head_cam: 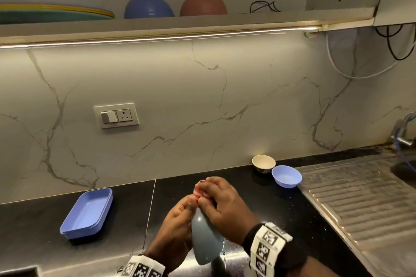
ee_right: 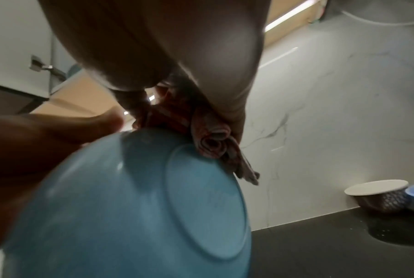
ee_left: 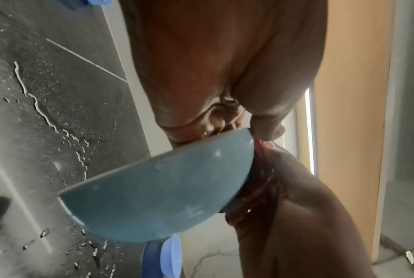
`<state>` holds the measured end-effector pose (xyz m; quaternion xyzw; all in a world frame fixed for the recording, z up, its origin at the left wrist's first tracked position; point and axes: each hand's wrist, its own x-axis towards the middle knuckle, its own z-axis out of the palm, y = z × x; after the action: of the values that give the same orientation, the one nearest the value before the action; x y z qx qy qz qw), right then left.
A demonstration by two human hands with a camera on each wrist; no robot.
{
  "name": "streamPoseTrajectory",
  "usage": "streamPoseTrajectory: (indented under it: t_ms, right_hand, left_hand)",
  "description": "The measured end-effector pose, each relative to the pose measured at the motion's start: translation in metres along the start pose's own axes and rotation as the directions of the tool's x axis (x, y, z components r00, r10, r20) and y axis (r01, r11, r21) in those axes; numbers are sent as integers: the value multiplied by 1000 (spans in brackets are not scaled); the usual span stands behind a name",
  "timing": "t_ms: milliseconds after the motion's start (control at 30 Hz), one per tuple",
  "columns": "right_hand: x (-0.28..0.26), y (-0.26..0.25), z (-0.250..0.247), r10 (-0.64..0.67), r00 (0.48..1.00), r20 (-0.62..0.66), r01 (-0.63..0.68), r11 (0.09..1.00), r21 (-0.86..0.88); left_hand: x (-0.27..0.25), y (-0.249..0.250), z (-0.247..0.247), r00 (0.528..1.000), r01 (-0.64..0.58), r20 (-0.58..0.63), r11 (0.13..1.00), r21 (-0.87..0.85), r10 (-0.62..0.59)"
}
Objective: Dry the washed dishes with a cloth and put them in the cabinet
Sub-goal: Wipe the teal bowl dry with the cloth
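wet black counter (head_cam: 281, 204), marble wall (head_cam: 202, 96), shelf (head_cam: 180, 22) w/ bowls.

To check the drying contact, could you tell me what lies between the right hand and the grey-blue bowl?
A bunched reddish cloth, gripped by the right hand, sits pressed against the grey-blue bowl near its base; the right wrist view shows it best.

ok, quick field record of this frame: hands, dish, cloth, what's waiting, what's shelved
left hand: holds teal bowl at its rim, tilted on edge
right hand: presses red cloth on the bowl's outside
counter: blue tray, cream bowl, small blue bowl
shelf: stacked plates, upturned blue bowl, upturned brown bowl
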<state>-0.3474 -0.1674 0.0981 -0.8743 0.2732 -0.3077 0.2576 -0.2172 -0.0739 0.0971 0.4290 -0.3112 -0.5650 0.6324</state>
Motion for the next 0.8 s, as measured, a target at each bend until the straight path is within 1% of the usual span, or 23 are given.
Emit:
streamPoseTrajectory:
  t_ms: [67,133,167,233,267,300,367,433,533,600,667,733,800]
  right_hand:
    - [-12,-3,5,-76,997,-16,76,997,-20]
    - [-10,-2,2,-109,994,-27,109,994,-18]
    - [-5,0,-1,-96,995,-27,96,995,-5]
    - [6,0,-7,-26,999,-37,27,999,32]
    - [10,0,-8,-8,999,-40,9,1000,23]
    - [10,-3,-7,-19,999,-45,19,1000,-13]
    - [1,-8,-1,-104,992,-71,97,990,-100]
    - [-15,-9,7,-201,975,-97,187,973,-139]
    - [-31,1,17,-295,952,-83,276,944,-182]
    - [-32,1,14,-274,961,-46,263,950,-166]
    - [-24,-8,6,-207,978,-28,203,973,-106]
    - [-14,-17,3,-172,983,-60,165,981,-100]
    - [-12,-20,7,-205,974,-94,188,969,-161]
  left_hand:
    - [3,2,-1,1000,14,-10,996,-92,-15]
    - [2,3,1,1000,20,-13,990,-137,-22]
    - [2,4,3,1000,19,-14,989,-149,-21]
    - [4,2,6,999,31,-6,985,-170,-32]
    - [4,3,11,999,40,-7,981,-189,-42]
    - [5,4,12,999,49,-4,975,-218,-51]
    - [9,7,10,999,52,-2,963,-263,-55]
    - [10,11,6,999,29,-11,963,-269,-33]
    - [9,13,5,1000,16,-17,959,-282,-21]
    - [10,12,5,999,24,-30,960,-279,-34]
    - [10,10,7,998,11,-57,960,-281,-28]
    - [11,8,10,997,15,-64,956,-293,-35]
    - [14,6,10,998,27,-53,951,-307,-45]
